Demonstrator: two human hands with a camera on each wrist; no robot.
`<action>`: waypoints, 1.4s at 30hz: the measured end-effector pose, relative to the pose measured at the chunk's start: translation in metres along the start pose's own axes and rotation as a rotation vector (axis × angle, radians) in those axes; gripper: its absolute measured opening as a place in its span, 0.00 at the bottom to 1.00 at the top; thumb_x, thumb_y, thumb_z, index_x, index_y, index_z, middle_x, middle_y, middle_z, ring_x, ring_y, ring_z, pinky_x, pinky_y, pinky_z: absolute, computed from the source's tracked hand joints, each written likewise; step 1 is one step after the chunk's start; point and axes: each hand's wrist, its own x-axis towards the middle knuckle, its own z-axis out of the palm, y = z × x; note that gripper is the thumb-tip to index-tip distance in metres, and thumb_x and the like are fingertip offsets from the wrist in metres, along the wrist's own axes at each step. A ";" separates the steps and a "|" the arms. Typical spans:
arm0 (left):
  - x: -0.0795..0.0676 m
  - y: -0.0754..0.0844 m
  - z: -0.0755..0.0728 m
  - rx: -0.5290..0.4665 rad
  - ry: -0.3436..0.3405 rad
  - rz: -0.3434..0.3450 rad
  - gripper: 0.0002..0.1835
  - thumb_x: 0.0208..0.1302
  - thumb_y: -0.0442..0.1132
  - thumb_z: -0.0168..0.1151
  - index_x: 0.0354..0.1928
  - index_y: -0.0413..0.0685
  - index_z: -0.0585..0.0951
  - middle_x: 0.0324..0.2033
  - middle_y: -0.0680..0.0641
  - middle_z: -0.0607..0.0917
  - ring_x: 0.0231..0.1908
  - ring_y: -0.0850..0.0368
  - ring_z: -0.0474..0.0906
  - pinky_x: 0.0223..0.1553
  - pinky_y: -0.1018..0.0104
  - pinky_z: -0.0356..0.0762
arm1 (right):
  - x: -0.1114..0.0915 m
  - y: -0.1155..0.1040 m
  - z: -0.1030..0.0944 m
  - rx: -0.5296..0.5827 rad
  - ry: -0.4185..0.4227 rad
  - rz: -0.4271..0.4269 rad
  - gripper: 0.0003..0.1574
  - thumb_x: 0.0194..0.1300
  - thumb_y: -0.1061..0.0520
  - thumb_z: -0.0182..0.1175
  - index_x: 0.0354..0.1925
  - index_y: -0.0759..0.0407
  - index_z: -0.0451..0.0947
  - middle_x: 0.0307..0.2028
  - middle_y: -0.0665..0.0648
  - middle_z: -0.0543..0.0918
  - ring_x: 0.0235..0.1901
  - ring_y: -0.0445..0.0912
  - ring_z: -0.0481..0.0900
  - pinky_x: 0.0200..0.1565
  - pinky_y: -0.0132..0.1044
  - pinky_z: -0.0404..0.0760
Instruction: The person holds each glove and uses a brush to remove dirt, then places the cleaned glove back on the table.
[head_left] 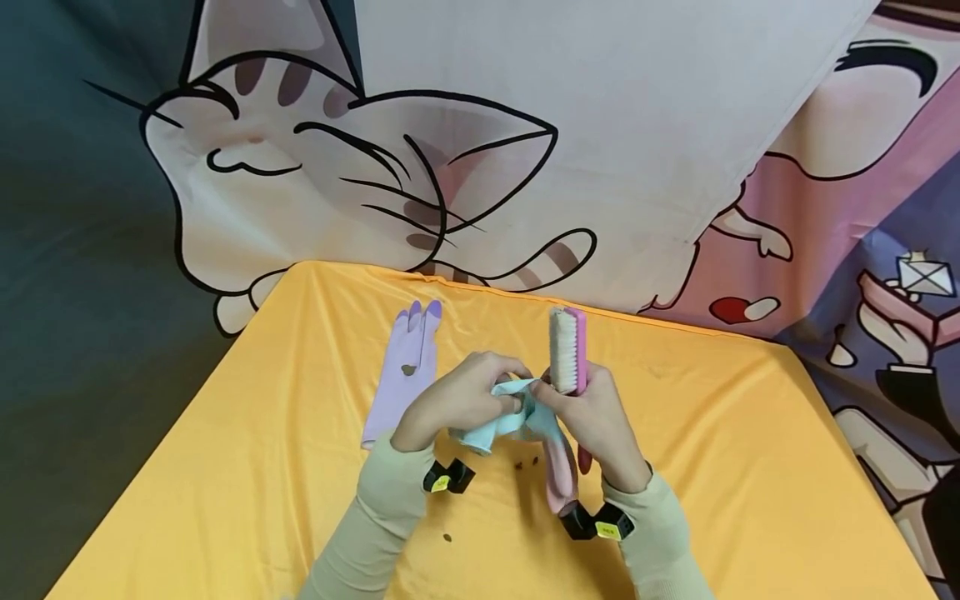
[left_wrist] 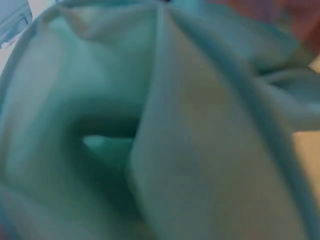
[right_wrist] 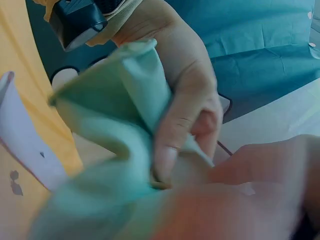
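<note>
A rubber glove (head_left: 536,421), light blue-green at the cuff and pink at the fingers, hangs between both hands above the table. My left hand (head_left: 465,396) pinches its cuff, thumb against the material, as the right wrist view also shows with the crumpled glove (right_wrist: 120,100). My right hand (head_left: 596,412) grips the other side of the cuff. That same hand holds a scrubbing brush (head_left: 567,350) upright, pink-backed with white bristles facing left. Glove material (left_wrist: 200,140) fills most of the left wrist view. In the right wrist view my right hand (right_wrist: 240,200) is blurred.
A purple glove (head_left: 393,392) with a dark spot lies flat on the yellow cloth-covered table (head_left: 720,467), left of the hands. Several small dark bits (head_left: 447,537) are scattered on the cloth. A printed cartoon backdrop (head_left: 480,150) stands behind the table.
</note>
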 end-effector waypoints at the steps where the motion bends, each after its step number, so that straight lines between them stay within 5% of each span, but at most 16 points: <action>1: 0.000 -0.002 0.000 0.005 -0.014 -0.029 0.15 0.58 0.32 0.59 0.49 0.43 0.79 0.38 0.49 0.82 0.28 0.60 0.75 0.31 0.69 0.75 | 0.001 0.001 0.000 -0.015 -0.008 -0.011 0.14 0.53 0.55 0.66 0.36 0.62 0.75 0.30 0.60 0.77 0.28 0.49 0.74 0.28 0.39 0.77; 5: 0.001 -0.010 -0.001 -0.036 -0.055 -0.161 0.17 0.56 0.31 0.60 0.49 0.40 0.78 0.38 0.47 0.81 0.28 0.59 0.74 0.30 0.68 0.74 | 0.003 0.004 0.000 -0.051 -0.029 -0.048 0.20 0.53 0.52 0.67 0.39 0.61 0.74 0.27 0.59 0.73 0.24 0.48 0.69 0.23 0.35 0.71; 12: 0.006 -0.018 -0.003 -0.447 0.054 -0.315 0.10 0.60 0.32 0.58 0.43 0.38 0.80 0.27 0.45 0.81 0.23 0.56 0.77 0.24 0.68 0.77 | 0.003 0.004 -0.001 -0.048 -0.054 -0.034 0.28 0.53 0.43 0.66 0.45 0.56 0.71 0.23 0.58 0.71 0.20 0.47 0.67 0.16 0.33 0.62; 16: 0.007 -0.020 -0.003 -0.679 0.098 -0.265 0.12 0.63 0.33 0.56 0.46 0.33 0.77 0.34 0.40 0.82 0.28 0.55 0.80 0.30 0.66 0.80 | 0.003 0.003 -0.002 -0.025 -0.023 -0.009 0.29 0.55 0.38 0.62 0.45 0.55 0.71 0.23 0.57 0.74 0.20 0.46 0.68 0.17 0.33 0.64; 20: 0.011 -0.026 0.001 -0.853 0.085 -0.233 0.13 0.64 0.32 0.54 0.45 0.28 0.76 0.40 0.39 0.81 0.35 0.54 0.81 0.39 0.64 0.80 | 0.004 0.003 -0.002 0.006 0.023 -0.020 0.28 0.58 0.36 0.57 0.42 0.56 0.71 0.17 0.55 0.65 0.15 0.43 0.62 0.14 0.31 0.58; 25: 0.017 -0.036 0.008 -1.031 0.125 -0.276 0.14 0.64 0.32 0.52 0.48 0.26 0.74 0.39 0.43 0.80 0.37 0.55 0.80 0.40 0.63 0.79 | 0.005 0.003 -0.002 0.089 0.033 -0.018 0.28 0.64 0.36 0.50 0.46 0.58 0.67 0.16 0.55 0.64 0.12 0.42 0.60 0.12 0.30 0.58; 32: 0.024 -0.040 0.009 -1.425 0.226 -0.310 0.17 0.65 0.31 0.51 0.55 0.34 0.70 0.49 0.44 0.77 0.48 0.54 0.76 0.48 0.61 0.75 | 0.004 -0.001 -0.002 0.210 0.067 -0.010 0.30 0.65 0.34 0.43 0.45 0.59 0.64 0.20 0.58 0.65 0.14 0.41 0.59 0.15 0.30 0.58; 37: 0.027 -0.040 0.009 -1.540 0.257 -0.330 0.19 0.64 0.31 0.51 0.57 0.37 0.68 0.52 0.43 0.74 0.52 0.52 0.73 0.52 0.57 0.71 | 0.002 -0.002 -0.002 0.205 0.046 -0.004 0.29 0.65 0.35 0.45 0.45 0.59 0.64 0.20 0.59 0.65 0.13 0.41 0.59 0.14 0.29 0.58; 42: 0.025 -0.038 0.009 -1.489 0.234 -0.304 0.18 0.64 0.31 0.51 0.56 0.38 0.67 0.49 0.44 0.74 0.50 0.52 0.72 0.55 0.57 0.68 | 0.002 -0.001 -0.001 0.171 0.023 -0.019 0.28 0.65 0.36 0.47 0.47 0.57 0.65 0.20 0.59 0.67 0.13 0.41 0.60 0.13 0.29 0.59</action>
